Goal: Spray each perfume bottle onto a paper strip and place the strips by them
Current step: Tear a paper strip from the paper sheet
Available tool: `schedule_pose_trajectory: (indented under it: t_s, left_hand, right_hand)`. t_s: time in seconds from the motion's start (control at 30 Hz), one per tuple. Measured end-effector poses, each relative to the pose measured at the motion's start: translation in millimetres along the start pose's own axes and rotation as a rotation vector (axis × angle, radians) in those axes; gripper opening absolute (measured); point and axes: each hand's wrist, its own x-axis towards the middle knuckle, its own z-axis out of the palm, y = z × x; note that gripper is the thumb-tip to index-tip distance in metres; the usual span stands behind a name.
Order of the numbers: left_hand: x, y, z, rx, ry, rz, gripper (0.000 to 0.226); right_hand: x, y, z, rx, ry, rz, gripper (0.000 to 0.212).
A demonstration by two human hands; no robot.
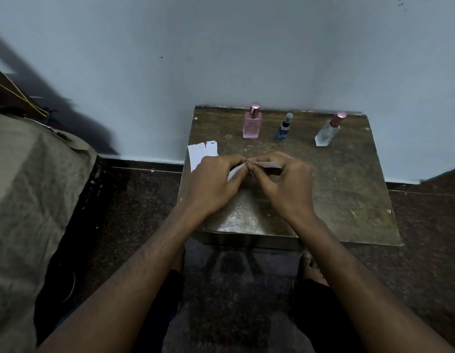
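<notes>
Three perfume bottles stand in a row at the back of a small brown table (348,189): a pink bottle (252,123) on the left, a small blue bottle (283,128) in the middle and a clear bottle with a pink cap (327,131) on the right. My left hand (213,182) and my right hand (287,184) meet over the table's middle and both pinch a white paper strip (264,164) between fingertips. A stack of white paper strips (199,152) lies at the table's left edge, partly hidden by my left hand.
The table stands against a pale wall. A cloth-covered bed or seat (30,200) fills the left side. Dark floor (425,225) surrounds the table, and my feet (310,268) show below its front edge.
</notes>
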Motion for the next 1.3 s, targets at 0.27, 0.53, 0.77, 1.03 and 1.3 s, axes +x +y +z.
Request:
schedule_pose_trajectory:
  t_s: [0.27,0.53,0.77,1.03,1.3]
  left_hand:
    - [-2,2,-11,-0.299,0.079,-0.081,0.014]
    - [1,-13,-12,-0.311,0.195,-0.304,0.014]
    - [5,-30,-14,-0.182,0.158,-0.374,0.021]
    - [3,-38,-20,-0.112,0.173,-0.421,0.012]
    - [5,-25,-19,-0.078,0.295,-0.269,0.012]
  right_hand:
    - [17,22,-38,0.006,0.529,0.650,0.022]
    - [7,20,-10,0.517,0.202,0.682,0.019]
    - [10,14,1,0.858,0.140,0.822,0.005]
    - [4,13,2,0.533,0.072,0.718,0.012]
    - [3,9,4,0.571,0.044,0.724,0.025]
